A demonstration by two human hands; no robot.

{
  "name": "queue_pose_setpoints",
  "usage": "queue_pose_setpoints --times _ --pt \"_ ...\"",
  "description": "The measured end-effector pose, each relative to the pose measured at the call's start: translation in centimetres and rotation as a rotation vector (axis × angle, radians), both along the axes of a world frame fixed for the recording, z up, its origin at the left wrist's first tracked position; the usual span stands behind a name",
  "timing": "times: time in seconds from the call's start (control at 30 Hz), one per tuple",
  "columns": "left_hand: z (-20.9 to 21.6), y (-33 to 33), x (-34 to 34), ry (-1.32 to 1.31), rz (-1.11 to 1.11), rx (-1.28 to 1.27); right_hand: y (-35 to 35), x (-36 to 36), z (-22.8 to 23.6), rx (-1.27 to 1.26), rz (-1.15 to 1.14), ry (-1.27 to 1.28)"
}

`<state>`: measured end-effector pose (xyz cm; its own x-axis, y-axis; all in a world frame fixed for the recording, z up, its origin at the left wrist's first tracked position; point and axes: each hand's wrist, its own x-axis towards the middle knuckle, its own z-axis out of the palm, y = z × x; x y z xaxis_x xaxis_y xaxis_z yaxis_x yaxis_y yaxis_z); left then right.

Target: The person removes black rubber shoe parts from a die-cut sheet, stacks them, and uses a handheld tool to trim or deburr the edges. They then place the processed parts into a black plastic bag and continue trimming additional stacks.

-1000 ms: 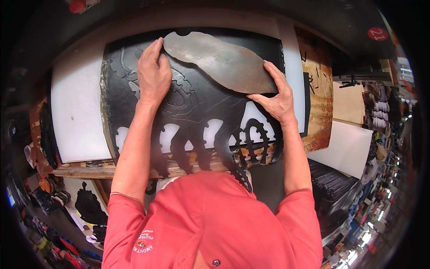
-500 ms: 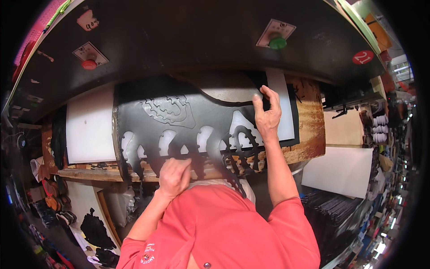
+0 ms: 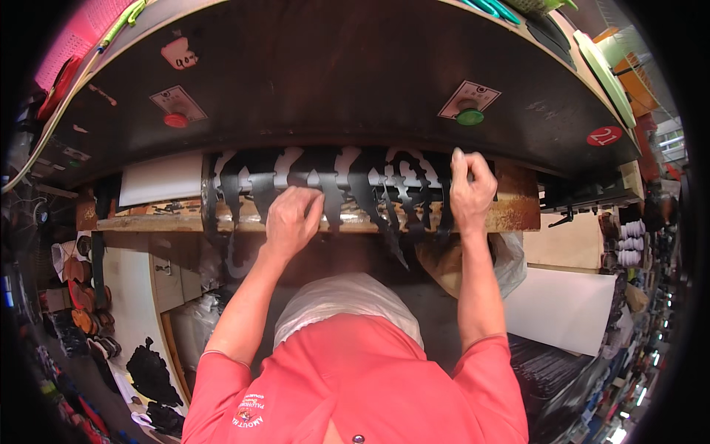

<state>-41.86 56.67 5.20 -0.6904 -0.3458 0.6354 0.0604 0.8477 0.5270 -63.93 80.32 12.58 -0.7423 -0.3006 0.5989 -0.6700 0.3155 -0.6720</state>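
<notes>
The machine panel [image 3: 318, 81] hid more of the cut-out black sheet [image 3: 330, 194] than before; left hand [image 3: 293, 220] and right hand [image 3: 473, 191] had curled fingers, grip unclear

The head-worn fisheye looks down and forward, close over the red shirt [image 3: 355, 377], toward the workbench [image 3: 519, 209].

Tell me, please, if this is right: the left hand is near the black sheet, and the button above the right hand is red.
One error: the button above the right hand is green, as the head view shows. The left hand is near the black sheet.
</notes>
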Motion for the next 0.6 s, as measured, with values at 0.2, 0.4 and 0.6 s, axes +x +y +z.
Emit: queue_pose_setpoints --times 0.2,0.4,0.6 --pt "0.6 0.4 -0.5 -0.016 0.037 -0.014 1.6 2.6 -7.0 0.138 -0.099 0.108" --pt "0.6 0.7 -0.2 -0.052 0.04 -0.013 2.2 2.4 -6.9 0.234 -0.004 0.217" --pt "0.0 0.4 0.1 -0.122 0.056 -0.004 1.7 2.6 -7.3 0.307 -0.004 0.139"
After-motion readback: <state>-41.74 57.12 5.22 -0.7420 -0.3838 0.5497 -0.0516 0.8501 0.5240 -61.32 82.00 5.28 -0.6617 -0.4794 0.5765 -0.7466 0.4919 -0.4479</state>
